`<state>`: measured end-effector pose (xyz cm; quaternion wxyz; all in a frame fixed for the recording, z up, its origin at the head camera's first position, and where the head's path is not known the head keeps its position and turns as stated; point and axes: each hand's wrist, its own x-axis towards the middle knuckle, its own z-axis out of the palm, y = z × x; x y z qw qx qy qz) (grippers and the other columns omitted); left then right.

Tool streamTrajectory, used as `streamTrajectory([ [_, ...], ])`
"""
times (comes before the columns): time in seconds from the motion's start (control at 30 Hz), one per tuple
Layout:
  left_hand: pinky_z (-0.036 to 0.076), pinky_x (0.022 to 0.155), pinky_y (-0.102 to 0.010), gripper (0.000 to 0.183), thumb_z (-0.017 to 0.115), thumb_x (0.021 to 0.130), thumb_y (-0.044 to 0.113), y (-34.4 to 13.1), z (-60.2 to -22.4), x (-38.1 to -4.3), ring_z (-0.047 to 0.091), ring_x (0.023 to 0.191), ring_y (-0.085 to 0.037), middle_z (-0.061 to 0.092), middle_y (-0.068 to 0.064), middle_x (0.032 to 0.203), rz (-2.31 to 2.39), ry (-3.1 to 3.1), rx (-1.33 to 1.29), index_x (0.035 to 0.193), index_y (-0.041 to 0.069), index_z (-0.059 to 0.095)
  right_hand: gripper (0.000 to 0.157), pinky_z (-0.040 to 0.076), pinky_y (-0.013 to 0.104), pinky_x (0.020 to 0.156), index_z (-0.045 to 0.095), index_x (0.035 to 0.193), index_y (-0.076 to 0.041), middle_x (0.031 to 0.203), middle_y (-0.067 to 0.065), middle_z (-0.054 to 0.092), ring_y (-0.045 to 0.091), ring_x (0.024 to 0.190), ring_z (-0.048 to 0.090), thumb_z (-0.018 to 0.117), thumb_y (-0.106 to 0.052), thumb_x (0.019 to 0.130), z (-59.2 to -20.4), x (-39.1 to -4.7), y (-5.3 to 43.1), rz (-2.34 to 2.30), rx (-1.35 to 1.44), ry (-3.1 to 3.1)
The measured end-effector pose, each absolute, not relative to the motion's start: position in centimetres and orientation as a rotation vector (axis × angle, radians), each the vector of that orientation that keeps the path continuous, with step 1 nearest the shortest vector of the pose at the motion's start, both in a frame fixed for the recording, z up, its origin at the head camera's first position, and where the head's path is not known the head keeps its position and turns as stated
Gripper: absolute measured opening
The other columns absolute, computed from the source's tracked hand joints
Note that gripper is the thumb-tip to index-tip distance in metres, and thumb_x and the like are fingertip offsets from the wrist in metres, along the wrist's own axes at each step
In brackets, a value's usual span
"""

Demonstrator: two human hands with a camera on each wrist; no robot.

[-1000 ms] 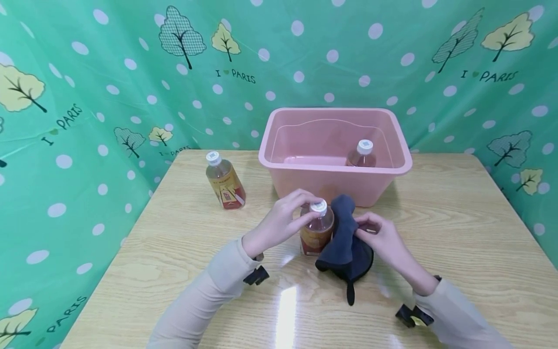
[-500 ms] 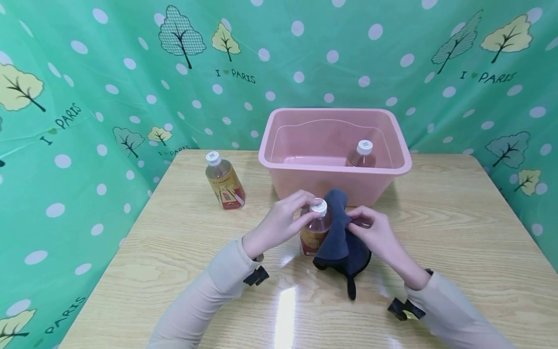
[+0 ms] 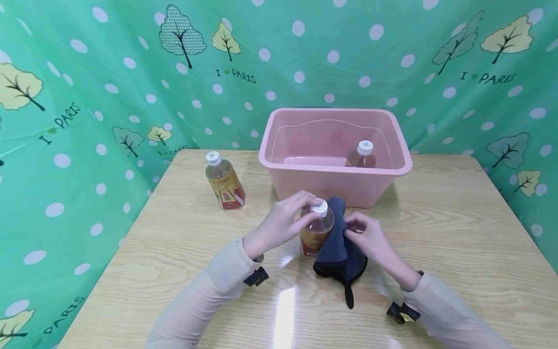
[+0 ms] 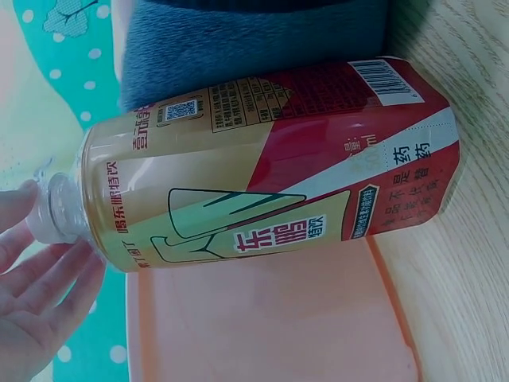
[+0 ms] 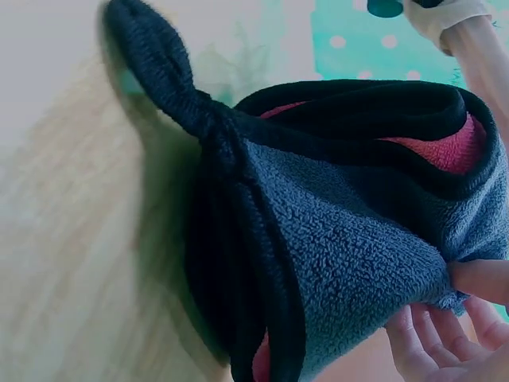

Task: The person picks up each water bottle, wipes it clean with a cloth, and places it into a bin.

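- Well apart from your left fingers, out to their left, stands the outer bottle (image 3: 225, 186) — no hand or cloth on it, so it seems left to do.
- Your left hand (image 3: 283, 222) pinches the cap (image 3: 320, 208) of the middle bottle (image 3: 311, 241), which stands upright just below those fingers; this one looks partway through.
- The dark cloth (image 3: 339, 245) lies against that bottle, between your two hands.
- Your right hand (image 3: 368, 236) pinches a fold of the cloth between thumb and fingers.
- Beyond your right fingers, inside the pink bin (image 3: 301, 179), sits the third bottle (image 3: 361, 160) — apparently done.
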<state>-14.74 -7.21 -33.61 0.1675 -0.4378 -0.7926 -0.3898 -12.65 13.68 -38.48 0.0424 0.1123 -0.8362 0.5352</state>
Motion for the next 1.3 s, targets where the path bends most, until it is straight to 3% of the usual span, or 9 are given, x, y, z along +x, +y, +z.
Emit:
streamTrajectory([
  [0.77,0.048,0.066,-0.023,0.017,0.063,0.081,0.008,-7.0,-33.8,-14.8,0.052,0.077,-0.007,0.059,-0.005,0.092,-1.091,-2.227,-1.234,0.096,0.001,0.059,0.014,0.047,0.021,0.062,0.057,0.084,0.008,0.078,0.014,0.061,0.015,0.068,0.057,0.056,0.017,0.074,-41.8,-12.9,13.6,1.571,0.324,-2.699],
  [1.1,0.049,0.067,-0.025,0.017,0.063,0.082,0.009,-7.1,-33.8,-14.8,0.052,0.077,-0.007,0.059,-0.004,0.093,-1.088,-2.237,-1.235,0.096,0.002,0.059,0.014,0.047,0.021,0.063,0.059,0.085,0.007,0.082,0.015,0.062,0.015,0.069,0.057,0.057,0.015,0.075,-41.0,-12.5,13.6,1.601,0.333,-2.662],
  [1.3,0.044,0.070,-0.013,0.017,0.063,0.081,0.009,-7.0,-33.8,-14.8,0.052,0.077,-0.006,0.059,-0.004,0.093,-1.069,-2.237,-1.233,0.096,0.003,0.059,0.015,0.049,0.022,0.065,0.059,0.085,0.008,0.082,0.016,0.061,0.004,0.069,0.054,0.057,0.017,0.073,-39.3,-12.1,13.5,1.646,0.362,-2.564],
])
